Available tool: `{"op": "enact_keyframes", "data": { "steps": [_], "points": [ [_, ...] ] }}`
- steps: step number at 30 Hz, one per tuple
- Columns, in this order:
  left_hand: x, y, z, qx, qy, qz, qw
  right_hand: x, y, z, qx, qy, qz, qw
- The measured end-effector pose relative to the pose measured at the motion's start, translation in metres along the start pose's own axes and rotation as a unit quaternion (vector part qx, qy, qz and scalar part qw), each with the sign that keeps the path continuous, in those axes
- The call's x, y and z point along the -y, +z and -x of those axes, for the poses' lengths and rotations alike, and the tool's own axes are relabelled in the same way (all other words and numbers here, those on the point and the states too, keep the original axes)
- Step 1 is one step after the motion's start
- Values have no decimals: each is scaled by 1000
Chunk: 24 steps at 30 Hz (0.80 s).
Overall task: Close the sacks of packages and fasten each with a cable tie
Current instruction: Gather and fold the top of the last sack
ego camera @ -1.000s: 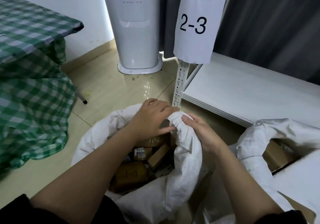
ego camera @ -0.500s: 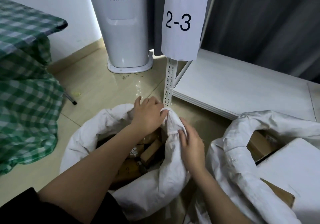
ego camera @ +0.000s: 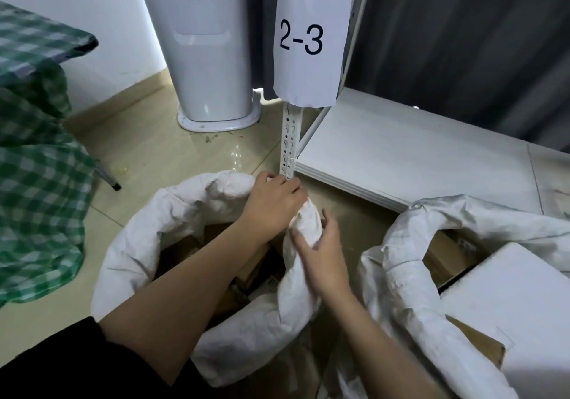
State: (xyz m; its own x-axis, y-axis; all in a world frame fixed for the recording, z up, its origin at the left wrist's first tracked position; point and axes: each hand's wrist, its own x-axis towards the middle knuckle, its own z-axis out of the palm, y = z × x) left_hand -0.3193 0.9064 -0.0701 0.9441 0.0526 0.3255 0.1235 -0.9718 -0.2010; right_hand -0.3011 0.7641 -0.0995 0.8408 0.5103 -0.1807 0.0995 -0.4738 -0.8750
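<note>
The sack [ego camera: 172,229] sits on the floor [ego camera: 154,152] at the middle of the view, its mouth rolled down and open, with brown packages [ego camera: 185,244] dim inside. To its left, a green checked cloth [ego camera: 40,152] hangs over a surface, with one dark-tipped leg [ego camera: 108,179] poking out below. Behind the sack stands a white appliance [ego camera: 203,59] against the wall. The left hand [ego camera: 271,204], fingers curled, grips the gathered rim of the sack at its far right side, just below the perforated post [ego camera: 288,142] of a shelf. Just beside and below it, the right hand [ego camera: 320,260] wraps its grip round the same bunched fabric, thumb and fingers visible on either side of the roll. A white sheet marked "2-3" [ego camera: 303,37] hangs on the post above the low white shelf [ego camera: 416,158]. At the right, a second sack [ego camera: 410,275] lies open, touching the first, holding a brown box [ego camera: 444,260] and a large white box [ego camera: 518,312].
</note>
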Motion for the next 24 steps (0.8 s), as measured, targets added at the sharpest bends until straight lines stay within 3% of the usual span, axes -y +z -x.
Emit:
{"op": "enact_keyframes", "data": {
  "steps": [3,6,11,15,18,20,24],
  "points": [
    [-2,7,-12,15,-56,32,998,-4,18,25,-89,-10,85,992],
    [-1,13,-19,7,-124,94,988,-13,26,26,-106,-60,69,990],
    [10,25,-24,52,-239,210,946,-16,-2,-1,-23,-54,-215,975],
    [6,32,-21,70,-268,182,943,-23,-18,-17,70,71,-463,881],
    [2,35,-10,89,-278,153,944,-26,-19,-17,85,124,-511,847],
    [2,33,-1,78,-277,147,946,-24,-19,-18,63,129,-489,860],
    [1,5,24,19,-250,126,960,-11,-17,-18,-18,74,-291,954]
  ]
}}
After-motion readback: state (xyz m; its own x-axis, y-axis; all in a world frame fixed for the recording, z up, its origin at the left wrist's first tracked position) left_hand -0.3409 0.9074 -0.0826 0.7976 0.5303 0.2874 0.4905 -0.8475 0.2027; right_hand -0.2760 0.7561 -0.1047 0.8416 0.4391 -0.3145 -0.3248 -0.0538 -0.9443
